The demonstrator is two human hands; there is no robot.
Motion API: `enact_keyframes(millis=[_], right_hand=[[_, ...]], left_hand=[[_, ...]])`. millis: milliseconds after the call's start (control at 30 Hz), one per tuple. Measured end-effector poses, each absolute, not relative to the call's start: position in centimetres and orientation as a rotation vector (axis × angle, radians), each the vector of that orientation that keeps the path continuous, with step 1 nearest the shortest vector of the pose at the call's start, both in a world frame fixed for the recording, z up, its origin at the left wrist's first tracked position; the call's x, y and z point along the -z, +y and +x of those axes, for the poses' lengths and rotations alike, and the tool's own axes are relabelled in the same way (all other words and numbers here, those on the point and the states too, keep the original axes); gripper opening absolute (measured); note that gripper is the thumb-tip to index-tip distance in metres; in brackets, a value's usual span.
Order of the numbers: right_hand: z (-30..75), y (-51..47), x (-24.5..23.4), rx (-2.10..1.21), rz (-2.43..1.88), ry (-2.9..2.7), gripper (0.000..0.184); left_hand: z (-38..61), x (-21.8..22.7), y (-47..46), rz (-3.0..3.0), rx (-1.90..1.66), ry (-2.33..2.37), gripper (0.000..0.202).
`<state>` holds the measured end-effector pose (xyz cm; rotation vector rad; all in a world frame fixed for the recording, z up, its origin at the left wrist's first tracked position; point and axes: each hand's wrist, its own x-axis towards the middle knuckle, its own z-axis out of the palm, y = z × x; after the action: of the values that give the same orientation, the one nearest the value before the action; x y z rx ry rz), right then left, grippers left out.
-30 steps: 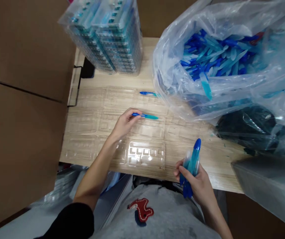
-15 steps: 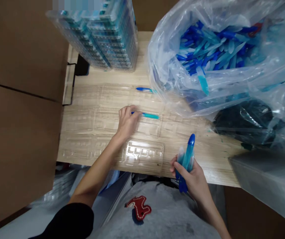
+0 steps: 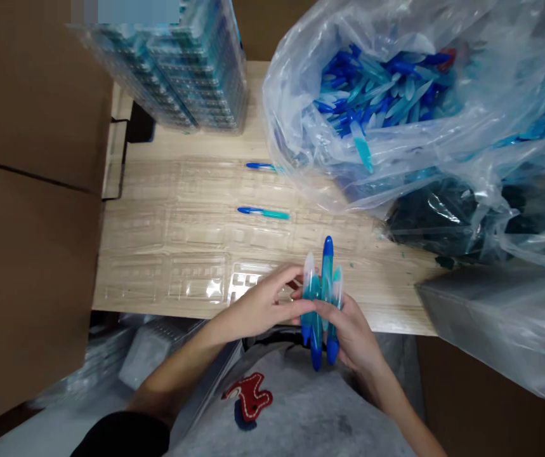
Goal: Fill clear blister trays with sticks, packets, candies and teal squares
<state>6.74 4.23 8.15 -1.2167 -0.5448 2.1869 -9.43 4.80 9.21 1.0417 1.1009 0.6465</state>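
Note:
My right hand (image 3: pixel 358 337) grips a small bunch of blue-and-teal pens (image 3: pixel 328 270) close to my body, most of them roughly upright. From the left side, my left hand (image 3: pixel 265 303) pinches a pen of that bunch between thumb and fingers. Clear plastic blister trays (image 3: pixel 196 260) lie in rows on the wooden table (image 3: pixel 372 254). One pen (image 3: pixel 263 213) lies across a tray in the middle row. Behind it another pen (image 3: pixel 259 165) lies in the back row, its right end partly under a plastic bag.
The large clear plastic bag (image 3: pixel 295 127) full of loose pens stands at the back right. Stacked filled trays (image 3: pixel 196 76) rise at the back left. A black bag (image 3: pixel 438 209) and a grey box (image 3: pixel 495 317) sit on the right; brown cartons (image 3: pixel 29 254) border the left.
My left hand has left the middle-row pen lying in the tray and come back to the bunch in my right hand. The whole view has shifted slightly.

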Motion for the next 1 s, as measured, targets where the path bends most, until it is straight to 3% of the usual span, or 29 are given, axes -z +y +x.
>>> enact_keyframes(millis=[133, 233, 400, 567, 700, 1000], right_hand=[[6.4, 4.2, -8.6, -2.197, -1.222, -0.391, 0.035], [6.3, 4.2, -8.5, -2.124, -1.210, -0.359, 0.037], [6.2, 4.2, -8.3, -2.025, -1.193, -0.386, 0.037], [6.4, 4.2, -8.4, -1.996, -1.242, -0.359, 0.043], [6.8, 4.3, -8.7, -1.912, -1.165, -0.299, 0.035], [7.0, 4.3, -8.5, -1.848, -1.114, -0.207, 0.039]], left_hand=[[-9.3, -9.5, 3.0, 1.019, -0.933, 1.355, 0.023], [-9.1, -9.7, 1.4, 1.077, -0.907, 1.443, 0.012], [-8.2, -9.1, -0.2, 1.052, -0.775, 1.361, 0.029], [-8.2, -8.7, 0.2, 0.829, -0.829, 1.239, 0.024], [-8.5, -8.9, 0.8, 0.758, -0.892, 1.176, 0.022], [-7.9, -8.6, 0.3, 0.992, -0.823, 1.298, 0.019]])
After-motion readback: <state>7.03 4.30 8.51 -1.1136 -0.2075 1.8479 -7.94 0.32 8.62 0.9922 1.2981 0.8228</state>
